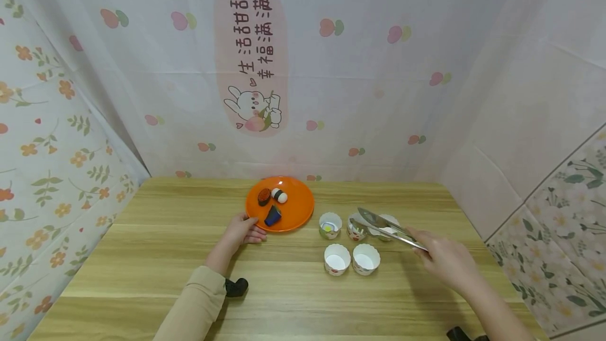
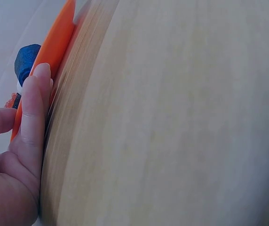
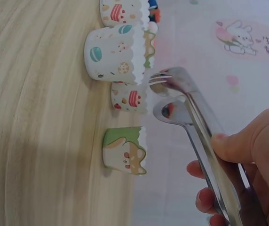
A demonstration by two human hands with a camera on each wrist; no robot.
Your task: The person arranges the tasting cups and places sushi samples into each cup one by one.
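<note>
My left hand (image 1: pixel 244 229) holds the near-left rim of an orange plate (image 1: pixel 298 209), thumb over the edge and fingers against its outer side. On the plate lie a roe-topped sushi piece (image 1: pixel 264 196), a white piece with a dark band (image 1: pixel 280 196) and a dark blue piece (image 1: pixel 273 216). Metal tongs (image 1: pixel 400 236) are in my right hand (image 1: pixel 447 259), above the back row of paper cups. Their tips (image 3: pixel 165 84), one slotted like a fork, stand apart with nothing seen between them. The back-left paper cup (image 1: pixel 330 233) contains something white and yellow.
Two white paper cups, front-left (image 1: pixel 336 267) and front-right (image 1: pixel 366 267), stand nearer me. The tongs partly cover the back-middle cup (image 1: pixel 356 231) and back-right cup (image 1: pixel 391 220). Behind the wooden table (image 1: pixel 156 257) hangs a printed curtain (image 1: pixel 369 93).
</note>
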